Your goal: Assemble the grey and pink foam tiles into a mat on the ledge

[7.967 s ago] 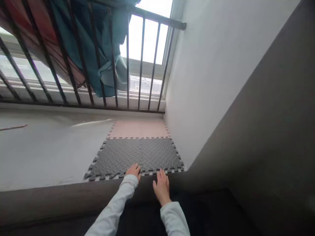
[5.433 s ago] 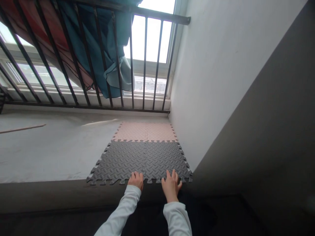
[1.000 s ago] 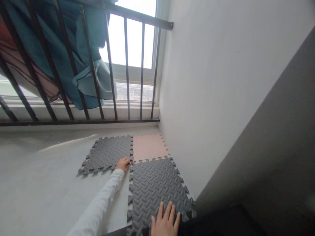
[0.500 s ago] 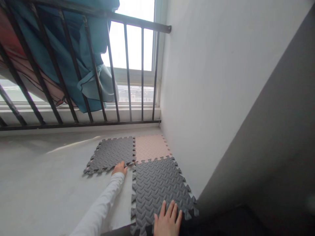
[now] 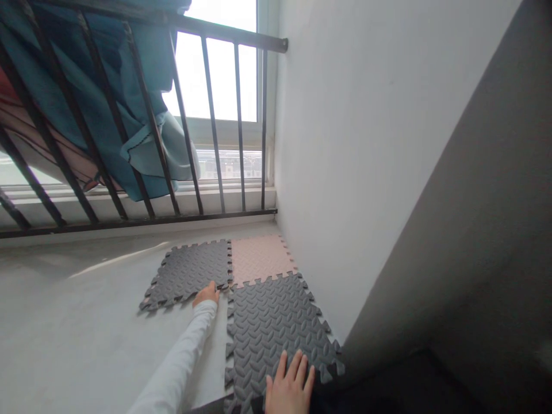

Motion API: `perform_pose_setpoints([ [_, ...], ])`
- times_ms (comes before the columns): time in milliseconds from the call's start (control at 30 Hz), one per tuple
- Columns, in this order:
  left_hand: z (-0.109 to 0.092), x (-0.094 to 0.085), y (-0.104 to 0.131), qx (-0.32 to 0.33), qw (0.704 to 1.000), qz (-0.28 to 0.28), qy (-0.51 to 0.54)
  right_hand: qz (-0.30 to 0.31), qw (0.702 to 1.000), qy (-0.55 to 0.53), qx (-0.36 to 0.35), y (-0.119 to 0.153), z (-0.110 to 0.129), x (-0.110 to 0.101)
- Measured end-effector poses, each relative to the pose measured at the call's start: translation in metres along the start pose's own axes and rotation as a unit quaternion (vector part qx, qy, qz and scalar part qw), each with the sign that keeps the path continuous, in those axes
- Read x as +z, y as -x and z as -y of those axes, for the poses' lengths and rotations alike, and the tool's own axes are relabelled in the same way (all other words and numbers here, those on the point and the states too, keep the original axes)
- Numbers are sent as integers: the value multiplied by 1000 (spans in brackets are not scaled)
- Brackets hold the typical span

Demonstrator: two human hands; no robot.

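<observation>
My left hand (image 5: pixel 206 294), at the end of a white sleeve, has its fingers curled on the near edge of a dark grey foam mat tile (image 5: pixel 194 265), close to that tile's right corner. This tile lies against the left side of a pink foam mat tile (image 5: pixel 261 259) in the corner by the wall. A second dark grey foam tile (image 5: pixel 271 319) adjoins the pink one on its near side. On its near end my right hand (image 5: pixel 290 385) rests flat, fingers spread. All three tiles have jigsaw-toothed edges and a raised tread pattern.
A white wall (image 5: pixel 345 144) rises along the right of the tiles. Beyond them runs a black metal railing (image 5: pixel 211 215), with blue and pink cloth (image 5: pixel 107 109) hanging behind its bars before a window. The pale grey floor (image 5: pixel 99 333) stretches left. The lower right is dark.
The whole scene has shifted slightly left in view as the camera turned. Both hands keep nearly the same places on their tiles.
</observation>
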State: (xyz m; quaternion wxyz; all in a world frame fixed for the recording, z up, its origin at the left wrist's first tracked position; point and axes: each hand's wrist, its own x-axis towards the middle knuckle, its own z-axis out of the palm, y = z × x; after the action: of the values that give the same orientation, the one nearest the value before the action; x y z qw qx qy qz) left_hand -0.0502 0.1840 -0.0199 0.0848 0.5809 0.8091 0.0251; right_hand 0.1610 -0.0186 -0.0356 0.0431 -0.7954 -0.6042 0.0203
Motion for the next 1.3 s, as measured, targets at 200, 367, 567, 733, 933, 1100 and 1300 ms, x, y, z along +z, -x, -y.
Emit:
perform_pose_setpoints([
  [200,-5,-7,10,-16,1000,1,-9,-27,999,20,4,1,4,0],
  [367,-8,-9,13,-21,1000,1,-10,-29,999,30,6,1,5,1],
  [567,-12,-10,11,-18,1000,1,-18,-23,999,28,13,1,8,0],
  [733,-13,-13,9,-25,1000,6,-16,-26,999,22,14,1,7,0],
  [933,-15,-24,4,-32,999,16,-7,-27,999,23,15,1,8,1],
  [1100,-17,-50,-8,-35,999,19,-4,-29,999,24,17,1,8,4],
  [1300,-20,-82,-24,-28,1000,3,0,-30,999,28,13,1,8,5],
])
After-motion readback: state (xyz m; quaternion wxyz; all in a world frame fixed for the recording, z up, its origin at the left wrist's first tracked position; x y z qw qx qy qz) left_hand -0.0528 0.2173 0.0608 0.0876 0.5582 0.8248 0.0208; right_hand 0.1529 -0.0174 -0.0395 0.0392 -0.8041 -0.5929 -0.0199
